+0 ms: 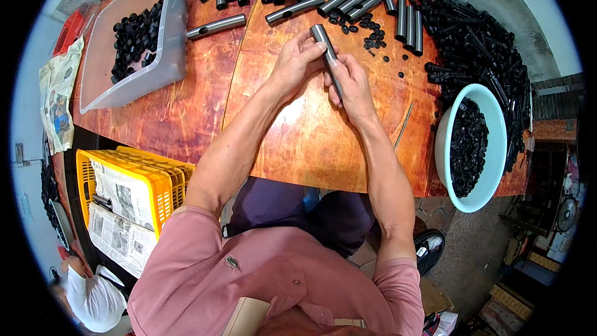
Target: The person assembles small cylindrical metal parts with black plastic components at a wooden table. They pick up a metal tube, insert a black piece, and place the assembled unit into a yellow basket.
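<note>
A dark metal tube (321, 35) is held tilted above the wooden table by both hands. My left hand (295, 62) is closed around its upper part, thumb lying along the side. Lower down, my right hand (352, 84) grips the same tube, with its thumb near the middle. The tube's bottom end shows just beside the right fingers. Beyond the hands lie several similar tubes (305, 9), some with oval cut-outs. Small black round caps (375, 40) are scattered to the right of the hands.
A clear plastic bin (134, 87) with black rings stands at the left. On the right are a pale blue basin (502, 149) of small black parts and a heap of black parts (476, 50). A thin rod (404, 124) lies nearby. A yellow crate (174, 177) stands lower left; a person (96, 298) is beyond.
</note>
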{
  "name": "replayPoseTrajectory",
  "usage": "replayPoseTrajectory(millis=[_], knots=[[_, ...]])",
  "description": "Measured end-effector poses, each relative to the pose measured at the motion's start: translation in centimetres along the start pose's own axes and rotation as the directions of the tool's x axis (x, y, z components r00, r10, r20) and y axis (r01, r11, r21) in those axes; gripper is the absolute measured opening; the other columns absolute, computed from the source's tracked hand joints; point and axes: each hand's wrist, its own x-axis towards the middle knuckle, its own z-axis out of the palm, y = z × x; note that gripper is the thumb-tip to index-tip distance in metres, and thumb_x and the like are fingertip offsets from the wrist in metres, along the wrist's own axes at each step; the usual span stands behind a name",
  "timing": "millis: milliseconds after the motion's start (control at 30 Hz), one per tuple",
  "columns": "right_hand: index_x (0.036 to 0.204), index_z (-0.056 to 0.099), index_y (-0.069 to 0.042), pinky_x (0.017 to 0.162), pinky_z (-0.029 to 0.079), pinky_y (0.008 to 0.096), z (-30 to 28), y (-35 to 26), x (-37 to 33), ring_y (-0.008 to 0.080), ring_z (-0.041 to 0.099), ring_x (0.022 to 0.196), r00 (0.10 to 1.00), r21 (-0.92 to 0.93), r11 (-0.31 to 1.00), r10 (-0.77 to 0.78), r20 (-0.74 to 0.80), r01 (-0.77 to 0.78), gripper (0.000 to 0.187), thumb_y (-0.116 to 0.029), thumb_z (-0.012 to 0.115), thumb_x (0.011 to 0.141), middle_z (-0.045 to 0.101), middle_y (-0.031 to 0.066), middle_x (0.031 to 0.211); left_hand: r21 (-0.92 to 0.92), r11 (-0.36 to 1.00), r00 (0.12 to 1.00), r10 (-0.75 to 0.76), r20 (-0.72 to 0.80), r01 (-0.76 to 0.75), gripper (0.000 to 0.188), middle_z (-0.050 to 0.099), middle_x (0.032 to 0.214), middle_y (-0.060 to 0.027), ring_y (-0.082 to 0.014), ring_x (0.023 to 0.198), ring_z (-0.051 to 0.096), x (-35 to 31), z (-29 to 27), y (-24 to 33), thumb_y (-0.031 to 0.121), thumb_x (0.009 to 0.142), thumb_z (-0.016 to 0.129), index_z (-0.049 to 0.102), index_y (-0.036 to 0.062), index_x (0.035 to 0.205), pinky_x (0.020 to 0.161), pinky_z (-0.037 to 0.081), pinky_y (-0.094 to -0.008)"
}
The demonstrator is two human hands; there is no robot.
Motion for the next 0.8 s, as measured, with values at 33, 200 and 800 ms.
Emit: replayPoseTrajectory(millis=[33, 200, 800], knots=[[0.112, 0.050, -0.001, 0.037, 0.032, 0.0203, -0.1, 0.0, 0.0, 0.0057, 0.045, 0.043, 1.000, 0.002, 1.000, -0.006, 0.006, 0.006, 0.028, -0.027, 0.052, 0.104, 0.057, 0.0027, 0.072, 0.006, 1.000, 1.000, 0.002, 0.011, -0.002, 0.036, 0.066, 0.108, -0.0130, -0.0211, 0.101, 0.067, 0.0, 0.0, 0.1, 0.022, 0.096, 0.065, 0.052, 0.0023, 0.123, 0.094, 0.055, -0.0373], [0.111, 0.051, -0.002, 0.038, 0.032, 0.0191, -0.3, 0.2, -0.1, 0.0054, 0.045, 0.044, 1.000, 0.074, 0.997, -0.004, 0.031, 0.002, 0.029, -0.030, 0.053, 0.104, 0.057, 0.0027, 0.074, -0.021, 1.000, 0.999, 0.016, 0.040, -0.016, 0.038, 0.066, 0.106, -0.0133, -0.0210, 0.097, 0.066, 0.0, 0.1, 0.2, 0.014, 0.097, 0.061, 0.048, -0.0015, 0.128, 0.087, 0.055, -0.0360], [0.110, 0.047, -0.002, 0.033, 0.028, 0.0200, 0.7, -0.3, -0.4, 0.0060, 0.043, 0.039, 0.997, 0.188, 0.979, 0.073, 0.003, -0.072, 0.028, -0.029, 0.051, 0.104, 0.055, 0.0031, 0.072, 0.009, 1.000, 0.999, -0.015, 0.044, 0.014, 0.042, 0.067, 0.109, -0.0128, -0.0203, 0.100, 0.068, 0.2, -0.4, 0.0, 0.020, 0.093, 0.071, 0.051, 0.0021, 0.125, 0.090, 0.058, -0.0355]])
